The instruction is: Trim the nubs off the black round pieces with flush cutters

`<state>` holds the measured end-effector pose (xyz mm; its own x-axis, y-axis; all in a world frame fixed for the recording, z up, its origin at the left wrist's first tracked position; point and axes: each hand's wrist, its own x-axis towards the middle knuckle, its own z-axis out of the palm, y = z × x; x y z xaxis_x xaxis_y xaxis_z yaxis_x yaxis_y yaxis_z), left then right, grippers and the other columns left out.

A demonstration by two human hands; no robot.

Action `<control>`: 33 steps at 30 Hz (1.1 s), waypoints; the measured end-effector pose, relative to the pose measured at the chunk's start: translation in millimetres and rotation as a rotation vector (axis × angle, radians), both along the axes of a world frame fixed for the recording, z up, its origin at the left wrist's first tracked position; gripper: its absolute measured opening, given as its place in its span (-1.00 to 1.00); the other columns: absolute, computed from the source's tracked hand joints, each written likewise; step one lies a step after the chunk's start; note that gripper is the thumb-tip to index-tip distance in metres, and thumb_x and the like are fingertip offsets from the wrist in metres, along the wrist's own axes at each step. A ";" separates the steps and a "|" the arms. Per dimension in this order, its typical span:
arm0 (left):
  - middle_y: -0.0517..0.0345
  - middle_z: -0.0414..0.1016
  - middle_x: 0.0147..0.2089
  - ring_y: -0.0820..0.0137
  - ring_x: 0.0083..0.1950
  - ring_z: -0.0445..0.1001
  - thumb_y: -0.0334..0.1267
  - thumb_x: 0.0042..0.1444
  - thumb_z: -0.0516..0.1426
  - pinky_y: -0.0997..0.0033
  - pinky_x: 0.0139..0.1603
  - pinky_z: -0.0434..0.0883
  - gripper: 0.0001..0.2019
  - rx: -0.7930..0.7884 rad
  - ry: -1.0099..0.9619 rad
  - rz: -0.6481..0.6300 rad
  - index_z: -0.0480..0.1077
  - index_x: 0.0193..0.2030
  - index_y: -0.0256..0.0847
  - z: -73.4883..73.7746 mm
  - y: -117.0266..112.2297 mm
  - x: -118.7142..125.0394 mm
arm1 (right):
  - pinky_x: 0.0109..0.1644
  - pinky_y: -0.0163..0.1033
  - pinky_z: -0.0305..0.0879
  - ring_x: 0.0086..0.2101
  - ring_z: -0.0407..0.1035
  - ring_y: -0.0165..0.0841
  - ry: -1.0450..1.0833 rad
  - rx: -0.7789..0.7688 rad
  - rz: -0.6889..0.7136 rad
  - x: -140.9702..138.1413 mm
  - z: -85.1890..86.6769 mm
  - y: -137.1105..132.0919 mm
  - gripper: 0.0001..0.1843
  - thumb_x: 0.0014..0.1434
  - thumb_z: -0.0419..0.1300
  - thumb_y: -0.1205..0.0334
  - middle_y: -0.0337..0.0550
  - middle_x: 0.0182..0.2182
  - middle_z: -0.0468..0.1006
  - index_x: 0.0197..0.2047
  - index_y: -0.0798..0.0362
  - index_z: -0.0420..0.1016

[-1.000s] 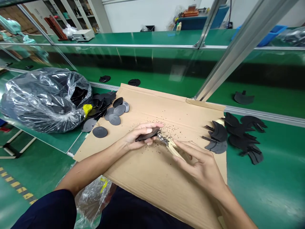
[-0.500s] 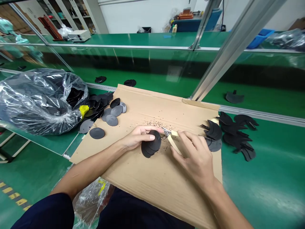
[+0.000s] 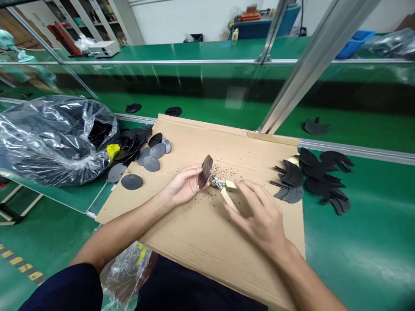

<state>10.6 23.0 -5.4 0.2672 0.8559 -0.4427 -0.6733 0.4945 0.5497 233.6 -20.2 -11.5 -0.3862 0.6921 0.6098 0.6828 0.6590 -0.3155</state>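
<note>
My left hand (image 3: pixel 182 186) pinches a dark round plastic disc (image 3: pixel 206 171), held on edge above the cardboard sheet (image 3: pixel 207 233). In my right hand (image 3: pixel 261 214) is a pair of small cutters with cream handles (image 3: pixel 227 192). The metal jaws (image 3: pixel 216 182) sit at the disc's lower edge. Small black trimmings (image 3: pixel 223 169) are scattered on the cardboard around the hands.
A clear plastic bag (image 3: pixel 48 136) full of dark discs lies at the left, with loose grey discs (image 3: pixel 147 157) spilling beside it. A heap of black pieces with stems (image 3: pixel 311 179) lies at the right. A slanted metal post (image 3: pixel 304 65) rises behind the cardboard. Green belt surrounds all.
My left hand turned the disc from lying flat to facing me, then to standing on edge. The cutters shifted slightly left and stay at its rim.
</note>
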 end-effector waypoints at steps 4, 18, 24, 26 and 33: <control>0.09 0.61 -0.33 0.54 -0.48 0.56 -0.59 0.22 0.01 0.61 -0.38 0.57 -0.80 -0.041 -0.003 0.008 0.42 -0.27 -0.34 1.9 -1.3 2.5 | -0.03 -0.09 0.52 -0.09 0.52 -0.16 -0.030 0.039 -0.021 0.8 0.4 1.0 -0.51 0.32 0.26 0.19 0.09 -0.01 0.59 0.26 0.09 0.34; 0.12 0.60 -0.35 0.53 -0.48 0.57 -0.57 0.19 0.09 0.63 -0.43 0.54 -0.85 -0.025 0.033 -0.012 0.47 -0.20 -0.36 -0.6 -3.7 1.3 | -0.14 -0.16 0.41 -0.18 0.47 -0.21 -0.142 0.052 -0.023 5.1 6.0 2.1 -0.59 0.38 0.20 0.26 0.07 -0.09 0.62 0.25 0.13 0.36; 0.12 0.59 -0.39 0.54 -0.51 0.55 -0.55 0.15 0.12 0.66 -0.47 0.50 -0.90 -0.020 0.048 -0.037 0.44 -0.28 -0.34 0.5 -3.1 0.7 | -0.08 -0.14 0.43 -0.17 0.49 -0.21 -0.155 0.062 -0.018 2.8 4.8 -3.8 -0.59 0.37 0.20 0.32 0.08 -0.08 0.64 0.25 0.20 0.38; 0.14 0.58 -0.39 0.54 -0.51 0.54 -0.55 0.12 0.13 0.64 -0.47 0.50 -0.91 -0.014 0.055 -0.024 0.42 -0.32 -0.33 1.0 -2.5 1.2 | -0.06 -0.14 0.44 -0.15 0.51 -0.21 -0.143 0.062 -0.019 1.7 3.5 -4.7 -0.60 0.37 0.20 0.33 0.07 -0.07 0.64 0.25 0.20 0.39; 0.21 0.48 -0.45 0.57 -0.59 0.34 -0.41 -0.05 0.17 0.56 -0.56 0.38 -0.85 0.070 0.112 -0.032 0.48 -0.28 -0.32 -2.4 3.5 -5.9 | -0.09 -0.14 0.46 -0.16 0.50 -0.21 -0.103 0.104 -0.120 4.0 2.3 2.3 -0.62 0.35 0.23 0.27 0.07 -0.06 0.64 0.19 0.18 0.43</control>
